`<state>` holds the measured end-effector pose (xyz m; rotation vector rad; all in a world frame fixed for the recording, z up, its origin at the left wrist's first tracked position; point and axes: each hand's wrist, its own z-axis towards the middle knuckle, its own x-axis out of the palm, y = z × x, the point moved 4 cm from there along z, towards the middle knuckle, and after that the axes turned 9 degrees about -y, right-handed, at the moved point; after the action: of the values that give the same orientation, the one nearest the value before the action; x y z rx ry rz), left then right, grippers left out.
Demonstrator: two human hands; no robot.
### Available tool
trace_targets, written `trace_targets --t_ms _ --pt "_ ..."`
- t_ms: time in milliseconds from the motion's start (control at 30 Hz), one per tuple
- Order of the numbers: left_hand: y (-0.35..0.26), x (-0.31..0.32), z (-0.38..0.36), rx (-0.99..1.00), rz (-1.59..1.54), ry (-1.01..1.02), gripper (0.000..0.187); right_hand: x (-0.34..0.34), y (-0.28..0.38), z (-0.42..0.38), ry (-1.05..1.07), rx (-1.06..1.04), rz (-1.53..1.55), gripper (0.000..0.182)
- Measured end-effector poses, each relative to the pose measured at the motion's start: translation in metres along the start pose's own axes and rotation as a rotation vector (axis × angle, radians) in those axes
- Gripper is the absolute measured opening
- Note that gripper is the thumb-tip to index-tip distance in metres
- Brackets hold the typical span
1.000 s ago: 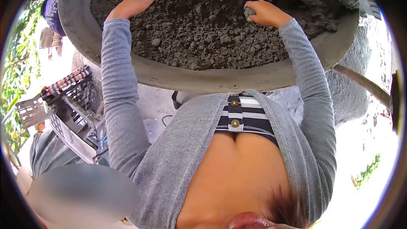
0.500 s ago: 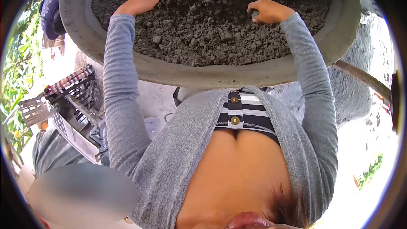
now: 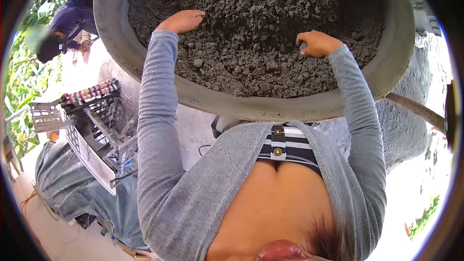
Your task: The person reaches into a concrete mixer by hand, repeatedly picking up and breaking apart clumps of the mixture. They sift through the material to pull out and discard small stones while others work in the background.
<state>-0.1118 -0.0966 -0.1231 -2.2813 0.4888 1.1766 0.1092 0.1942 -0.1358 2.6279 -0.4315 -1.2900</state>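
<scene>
Basin point(image 3: 145, 75), wide, grey, rim caked; likely heavy and stiff when this full, best gripped at the rim with both hands. Soil point(image 3: 261, 34) fills it: dark, crumbly, loose clods, probably breaks apart under pressure, better scooped than pinched. Left hand point(image 3: 181, 21) lies flat on the soil near the left wall, fingers together and extended. Right hand point(image 3: 316, 43) sits mid-right, fingers curled shut on a small clod point(image 3: 303, 47).

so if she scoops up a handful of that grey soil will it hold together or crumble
Likely crumbles: the soil lies in loose clods and grains. It probably feels heavy for a handful, looking dense and damp. Bits may spill between the fingers of the right hand.
</scene>
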Motion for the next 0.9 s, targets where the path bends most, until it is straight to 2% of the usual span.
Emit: trace_targets --t_ms 367,433,633,733,900 --pt "-0.007 -0.007 -0.005 -0.043 -0.059 0.051 0.049 -0.002 -0.006 -0.004 -0.048 0.01 0.041 0.045" --pt "-0.003 -0.006 -0.003 -0.056 -0.078 0.049 0.049 -0.003 0.0 -0.007 0.035 0.036 0.017 0.047" --pt "-0.004 -0.004 -0.002 -0.044 -0.063 0.043 0.046 -0.004 0.004 -0.009 0.055 0.028 -0.003 0.047" --pt "-0.005 -0.003 0.002 0.033 -0.098 -0.046 0.045 -0.018 0.009 -0.019 -0.001 0.035 0.023 0.044" --pt "-0.034 -0.01 -0.006 0.213 -0.18 -0.167 0.041 -0.05 0.011 -0.042 -0.33 0.024 0.284 0.037"
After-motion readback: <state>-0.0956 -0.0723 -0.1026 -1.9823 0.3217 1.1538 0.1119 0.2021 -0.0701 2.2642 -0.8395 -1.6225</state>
